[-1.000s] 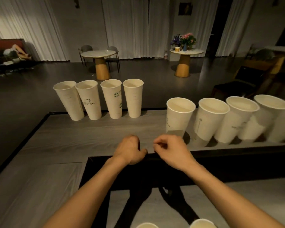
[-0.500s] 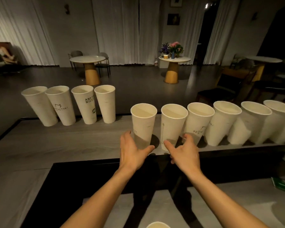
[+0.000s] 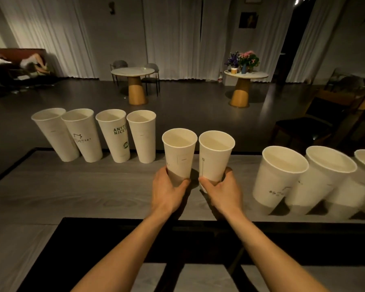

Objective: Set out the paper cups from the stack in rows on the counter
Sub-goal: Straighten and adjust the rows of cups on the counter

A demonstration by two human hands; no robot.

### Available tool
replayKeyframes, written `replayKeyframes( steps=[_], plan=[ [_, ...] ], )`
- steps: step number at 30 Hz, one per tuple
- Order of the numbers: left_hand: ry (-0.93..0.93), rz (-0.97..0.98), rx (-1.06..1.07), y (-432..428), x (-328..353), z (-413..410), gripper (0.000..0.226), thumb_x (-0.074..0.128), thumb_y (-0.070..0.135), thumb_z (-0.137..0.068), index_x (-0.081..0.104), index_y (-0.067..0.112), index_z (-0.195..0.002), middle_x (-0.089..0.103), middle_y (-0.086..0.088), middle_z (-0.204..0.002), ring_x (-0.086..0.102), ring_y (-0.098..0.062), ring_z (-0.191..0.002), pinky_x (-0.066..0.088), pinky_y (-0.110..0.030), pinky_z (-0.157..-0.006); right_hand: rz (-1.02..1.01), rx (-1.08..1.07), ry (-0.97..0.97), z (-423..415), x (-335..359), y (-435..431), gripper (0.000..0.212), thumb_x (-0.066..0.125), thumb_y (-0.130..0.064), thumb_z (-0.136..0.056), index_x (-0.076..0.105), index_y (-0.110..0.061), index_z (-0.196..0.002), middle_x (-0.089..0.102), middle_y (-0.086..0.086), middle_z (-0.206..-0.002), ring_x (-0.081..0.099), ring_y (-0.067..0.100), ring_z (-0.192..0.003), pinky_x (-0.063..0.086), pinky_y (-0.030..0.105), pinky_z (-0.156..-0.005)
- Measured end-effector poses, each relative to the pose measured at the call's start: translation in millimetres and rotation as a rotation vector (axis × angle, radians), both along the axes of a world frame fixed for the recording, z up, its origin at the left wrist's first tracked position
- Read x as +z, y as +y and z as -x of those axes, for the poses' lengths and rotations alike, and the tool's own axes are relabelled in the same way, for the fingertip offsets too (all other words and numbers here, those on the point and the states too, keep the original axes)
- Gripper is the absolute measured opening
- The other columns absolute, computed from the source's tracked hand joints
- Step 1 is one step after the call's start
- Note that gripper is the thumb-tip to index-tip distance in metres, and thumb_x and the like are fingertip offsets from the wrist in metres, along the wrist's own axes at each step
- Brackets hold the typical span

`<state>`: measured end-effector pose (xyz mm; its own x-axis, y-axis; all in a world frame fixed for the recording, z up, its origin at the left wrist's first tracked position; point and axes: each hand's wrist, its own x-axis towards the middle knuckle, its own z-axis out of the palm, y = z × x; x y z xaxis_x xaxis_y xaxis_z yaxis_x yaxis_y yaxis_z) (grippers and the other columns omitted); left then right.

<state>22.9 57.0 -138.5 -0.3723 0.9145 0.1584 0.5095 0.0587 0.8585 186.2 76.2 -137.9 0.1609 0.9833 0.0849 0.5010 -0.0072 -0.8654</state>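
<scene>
These paper cups are tall, thin-walled and empty, so I judge them very light, easy to tip and easy to dent. A squeeze at mid-wall would likely buckle one. The stiffer base ring looks the safer hold, and both are taken low on the wall, near the base.

The left hand wraps the bottom of the left cup, fingers curled round the side facing the lettered cup and thumb on the side away from it. The right hand grips the right cup in mirror fashion (thumb towards the lettered cup, fingers round the far side). Each hand is closed snugly on its own cup. The hands are near each other but apart.

Both held cups stand upright over the counter, to the right of the lettered cup and nearer the person than it. Their rims are just beside one another, and I cannot tell whether they touch. The hands hide their bases, so I cannot tell whether they rest on the surface. Further right of the lettered cup, well past the held pair, stands a near row of cups.
</scene>
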Motion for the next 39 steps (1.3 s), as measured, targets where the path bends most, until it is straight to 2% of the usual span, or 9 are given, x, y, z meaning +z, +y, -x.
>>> replayKeyframes(
  steps=[8, 13, 20, 25, 28, 33, 39],
  plan=[
    [-0.003, -0.061, 0.074, 60, -5, 17, 0.065, 0.084, 0.026, -0.085, 0.052, 0.014, -0.140, 0.063, -0.007, -0.138, 0.057, -0.025, -0.133, 0.050, -0.045, -0.110, -0.028, -0.004, 0.011, 24, 1, 61, 0.071, 0.083, -0.052, -0.075, 0.051, -0.027, -0.133, 0.068, 0.000, -0.126, 0.067, 0.022, -0.113, 0.059, 0.049, -0.092],
    [-0.010, -0.081, 0.092, 87, -7, 19, 0.063, 0.083, 0.026, -0.086, 0.052, 0.013, -0.140, 0.063, -0.007, -0.137, 0.058, -0.023, -0.131, 0.050, -0.040, -0.108, -0.049, 0.026, 0.035, 31, 1, 85, 0.086, 0.075, -0.068, -0.063, 0.049, -0.031, -0.136, 0.070, -0.001, -0.124, 0.069, 0.021, -0.109, 0.060, 0.050, -0.089],
    [0.001, -0.099, 0.112, 110, -10, 24, 0.065, 0.084, 0.028, -0.086, 0.052, 0.013, -0.141, 0.062, -0.007, -0.136, 0.058, -0.023, -0.130, 0.051, -0.045, -0.110, -0.040, 0.072, 0.068, 39, 1, 112, 0.094, 0.069, -0.077, -0.055, 0.047, -0.033, -0.135, 0.073, -0.002, -0.114, 0.072, 0.019, -0.098, 0.063, 0.049, -0.077],
    [0.012, -0.120, 0.117, 114, -16, 25, 0.066, 0.083, 0.030, -0.086, 0.051, 0.013, -0.141, 0.061, -0.006, -0.134, 0.058, -0.021, -0.127, 0.051, -0.039, -0.107, -0.035, 0.076, 0.057, 38, -4, 119, 0.091, 0.071, -0.076, -0.058, 0.046, -0.034, -0.135, 0.075, -0.002, -0.107, 0.074, 0.019, -0.092, 0.063, 0.050, -0.076],
    [0.019, -0.122, 0.114, 114, -16, 24, 0.066, 0.083, 0.031, -0.086, 0.051, 0.013, -0.141, 0.061, -0.006, -0.134, 0.059, -0.022, -0.127, 0.053, -0.045, -0.108, -0.030, 0.087, 0.048, 38, -4, 119, 0.091, 0.072, -0.074, -0.059, 0.045, -0.034, -0.136, 0.074, -0.002, -0.111, 0.073, 0.018, -0.095, 0.063, 0.049, -0.078],
    [0.017, -0.113, 0.128, 111, -15, 24, 0.066, 0.082, 0.030, -0.088, 0.050, 0.013, -0.142, 0.059, -0.007, -0.137, 0.057, -0.024, -0.130, 0.052, -0.049, -0.110, -0.061, 0.036, 0.032, 36, -4, 118, 0.076, 0.082, -0.050, -0.077, 0.047, -0.025, -0.139, 0.070, 0.002, -0.124, 0.070, 0.020, -0.108, 0.060, 0.047, -0.090],
    [0.042, -0.099, 0.139, 110, -17, 24, 0.065, 0.082, 0.029, -0.088, 0.050, 0.011, -0.142, 0.059, -0.009, -0.136, 0.057, -0.025, -0.129, 0.051, -0.045, -0.110, -0.068, 0.033, 0.010, 32, -9, 122, 0.074, 0.083, -0.049, -0.078, 0.049, -0.022, -0.138, 0.069, 0.003, -0.126, 0.069, 0.021, -0.111, 0.058, 0.043, -0.090]
  ],
)
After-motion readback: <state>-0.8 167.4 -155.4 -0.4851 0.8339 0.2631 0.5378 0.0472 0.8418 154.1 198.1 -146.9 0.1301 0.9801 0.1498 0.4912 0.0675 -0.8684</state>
